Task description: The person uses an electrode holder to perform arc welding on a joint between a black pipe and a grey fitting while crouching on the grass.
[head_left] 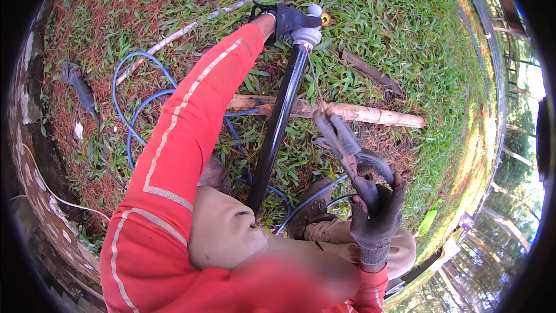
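Observation:
My left hand (pixel 291 21), in a dark glove, reaches to the far end of a glossy black pipe (pixel 277 122). Its fingers close against the grey rounded metal fitting (pixel 307 36) that caps the pipe. The pipe slopes from there down to my knees and rests across a wooden pole (pixel 370 114). In my right hand (pixel 379 217), also gloved, is a welding electrode holder (pixel 347 153), gripped by its handle. A thin electrode rod (pixel 315 81) extends from the holder's jaws, its far end close to the joint of pipe and fitting; contact I cannot tell.
Blue hose (pixel 131 104) loops over the grass left of the pipe and by my boots. An angle grinder (pixel 81 88) lies at far left. A long pale stick (pixel 226 10) lies beyond, a flat brown board (pixel 372 73) to the right. A small orange ring-shaped thing (pixel 326 19) sits beside the fitting.

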{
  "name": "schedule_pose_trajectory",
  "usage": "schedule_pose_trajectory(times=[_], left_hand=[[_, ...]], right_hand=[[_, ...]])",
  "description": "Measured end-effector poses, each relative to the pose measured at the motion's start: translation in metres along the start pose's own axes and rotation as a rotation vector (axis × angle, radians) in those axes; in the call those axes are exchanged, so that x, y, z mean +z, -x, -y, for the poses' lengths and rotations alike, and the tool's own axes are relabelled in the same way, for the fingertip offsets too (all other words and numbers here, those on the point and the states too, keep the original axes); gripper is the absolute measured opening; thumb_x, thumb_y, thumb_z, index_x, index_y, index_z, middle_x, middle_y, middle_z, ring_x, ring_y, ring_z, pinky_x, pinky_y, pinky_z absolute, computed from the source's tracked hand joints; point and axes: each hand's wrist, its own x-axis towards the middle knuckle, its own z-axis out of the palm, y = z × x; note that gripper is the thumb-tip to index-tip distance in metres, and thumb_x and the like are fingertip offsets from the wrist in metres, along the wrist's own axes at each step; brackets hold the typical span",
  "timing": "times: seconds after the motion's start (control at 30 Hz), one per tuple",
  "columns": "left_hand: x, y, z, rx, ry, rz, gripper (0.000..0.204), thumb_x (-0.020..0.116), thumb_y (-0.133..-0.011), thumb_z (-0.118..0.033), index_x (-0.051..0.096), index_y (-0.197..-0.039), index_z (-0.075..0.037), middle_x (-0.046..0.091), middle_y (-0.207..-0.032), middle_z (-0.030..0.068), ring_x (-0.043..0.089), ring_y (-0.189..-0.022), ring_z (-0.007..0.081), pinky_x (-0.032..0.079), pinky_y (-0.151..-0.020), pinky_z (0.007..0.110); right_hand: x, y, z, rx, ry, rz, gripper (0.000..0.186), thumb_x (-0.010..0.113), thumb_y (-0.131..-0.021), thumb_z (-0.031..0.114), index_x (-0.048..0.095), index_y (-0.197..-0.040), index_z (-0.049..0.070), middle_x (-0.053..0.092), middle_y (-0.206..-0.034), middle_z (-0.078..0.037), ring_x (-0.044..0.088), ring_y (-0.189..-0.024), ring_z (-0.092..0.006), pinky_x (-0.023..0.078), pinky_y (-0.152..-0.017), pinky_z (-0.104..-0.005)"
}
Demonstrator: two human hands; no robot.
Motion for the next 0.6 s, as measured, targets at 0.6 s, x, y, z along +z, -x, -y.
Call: schedule_pose_trajectory(times=[0.6], left_hand=[[0.005, -0.025, 0.003, 0.016, -0.261, -0.019, 0.103, 0.092, -0.080, -0.080, 0.079, -0.145, -0.002, 0.074, -0.150, 0.0254, 0.072, -0.132, 0.0287, 0.052, -0.117, 0.044]], right_hand=[[-0.004, -0.007, 0.006, -0.388, 0.363, 0.069, 0.103, 0.092, -0.088, 0.014, 0.033, -0.171, -0.006, 0.078, -0.105, -0.013, 0.076, -0.089, -0.0241, 0.059, -0.076, -0.0376]])
